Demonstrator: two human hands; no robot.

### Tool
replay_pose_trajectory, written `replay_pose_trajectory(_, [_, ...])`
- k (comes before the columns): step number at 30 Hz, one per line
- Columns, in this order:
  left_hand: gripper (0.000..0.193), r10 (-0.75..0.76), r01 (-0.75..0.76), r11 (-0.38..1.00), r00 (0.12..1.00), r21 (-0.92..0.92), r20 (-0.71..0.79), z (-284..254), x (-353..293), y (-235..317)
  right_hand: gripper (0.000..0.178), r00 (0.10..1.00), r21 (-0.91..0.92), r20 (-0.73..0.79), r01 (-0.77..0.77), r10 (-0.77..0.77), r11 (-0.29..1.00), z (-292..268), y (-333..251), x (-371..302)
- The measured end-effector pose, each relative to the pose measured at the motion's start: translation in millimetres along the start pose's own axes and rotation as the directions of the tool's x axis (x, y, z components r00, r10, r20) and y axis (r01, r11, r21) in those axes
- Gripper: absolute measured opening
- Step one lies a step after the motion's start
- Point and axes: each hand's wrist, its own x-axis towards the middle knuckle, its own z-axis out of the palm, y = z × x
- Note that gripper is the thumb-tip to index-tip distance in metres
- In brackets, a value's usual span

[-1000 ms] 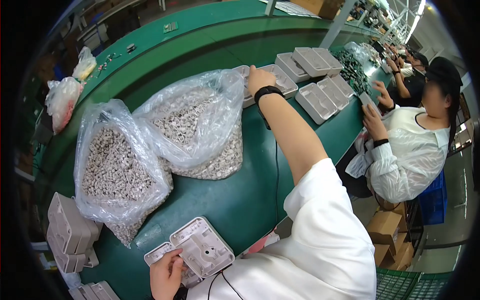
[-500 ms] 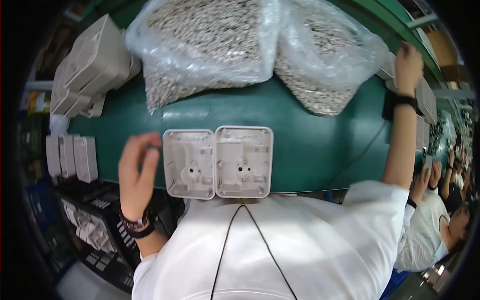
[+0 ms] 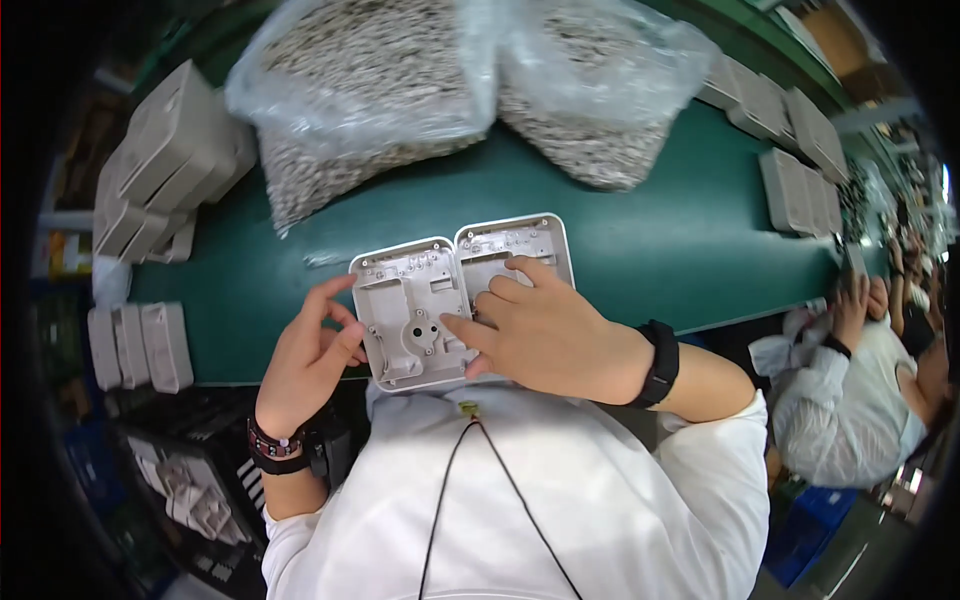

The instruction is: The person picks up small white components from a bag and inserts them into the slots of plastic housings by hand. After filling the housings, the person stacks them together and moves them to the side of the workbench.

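Note:
Two pale grey plastic housings lie side by side on the table, hollow sides up. The left housing [image 3: 395, 285] is tilted slightly, with screw posts and a round hub inside. Beside its left wall is my left hand [image 3: 305, 365], fingers apart, the fingertips at the rim. My right hand [image 3: 550, 335] spreads over the right housing [image 3: 515, 235] and covers much of it. One of its fingertips reaches into the left housing, another over the right one. I see nothing held in either hand; the undersides of my right fingers are hidden.
Two clear plastic bags [image 3: 370, 75] of small pale parts lie at the back of the green table [image 3: 660, 250]. More housings [image 3: 165, 140] are stacked at the left, and others [image 3: 795, 195] stand in rows at the right. Another person [image 3: 850, 420] sits at the far right.
My right hand has come from the far right down onto the two housings. My left hand has moved to the left housing's rim. The housings have turned slightly; the whole view has shifted.

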Motion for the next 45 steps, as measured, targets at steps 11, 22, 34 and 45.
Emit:
replay_pose_trajectory(11, [0.050,0.328,-0.339,0.934,0.683,-0.114,0.653,99.4,65.1,64.5,0.019,0.771,-0.142,-0.199,-0.633,0.605,0.761,-12.5,34.3,-134.4])
replay_pose_trajectory(22, [0.043,0.293,-0.452,0.890,0.675,0.066,0.677,77.5,80.4,75.1,0.011,0.684,-0.181,-0.376,-0.716,0.626,0.674,-41.3,184.8,-165.2])
replay_pose_trajectory(34, [0.035,0.400,-0.141,0.773,0.865,0.618,-0.303,-192.0,-31.4,63.6,0.022,0.662,-0.043,-0.132,-0.748,0.738,0.663,-65.3,225.4,-179.7])
replay_pose_trajectory(45, [0.067,-0.058,-0.112,0.979,0.645,-0.170,-0.762,-330.5,-2.0,-39.0,0.029,0.846,0.295,-0.419,-0.215,0.328,0.931,-100.1,28.1,69.3])
